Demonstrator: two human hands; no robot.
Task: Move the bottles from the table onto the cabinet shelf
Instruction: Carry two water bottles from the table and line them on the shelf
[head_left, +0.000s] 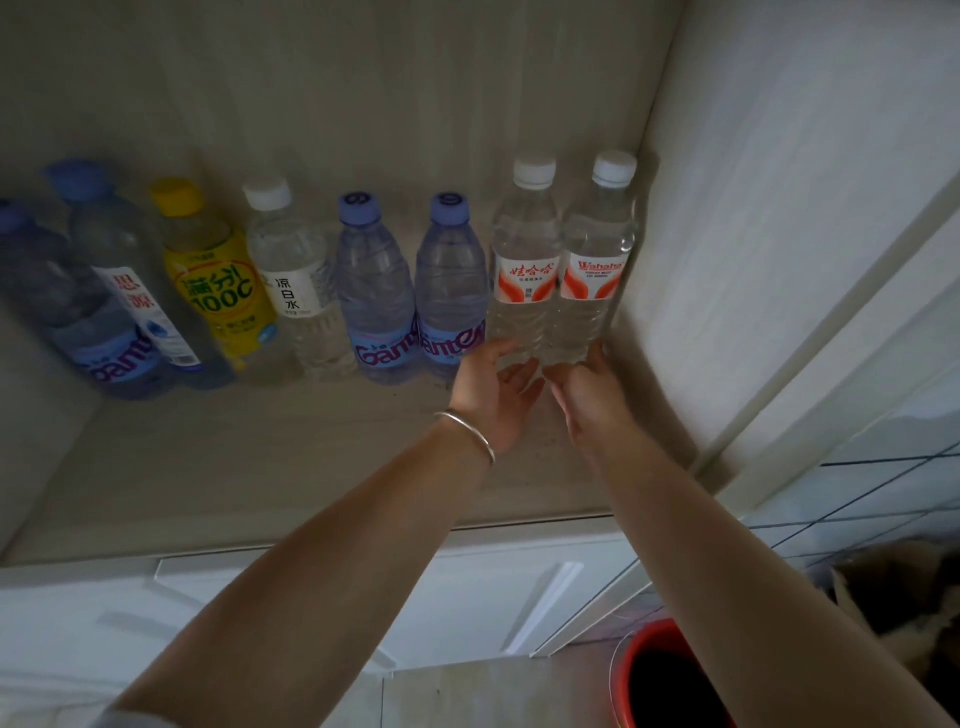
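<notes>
Two clear Wahaha bottles with white caps and red-orange labels stand side by side at the right end of the cabinet shelf (291, 467), the left one (524, 260) touching the right one (597, 254). My left hand (496, 395), with a silver bracelet on the wrist, is at the base of the left bottle, thumb against its side and fingers loose and apart in front. My right hand (592, 395) mirrors it at the base of the right bottle. Neither hand wraps a bottle.
Several more bottles line the shelf to the left: two blue Ganten bottles (410, 291), a clear white-capped bottle (296, 280), a yellow one (218, 280), and others. The cabinet's right wall (753, 234) is close beside the right bottle. A red bucket (639, 670) sits on the floor.
</notes>
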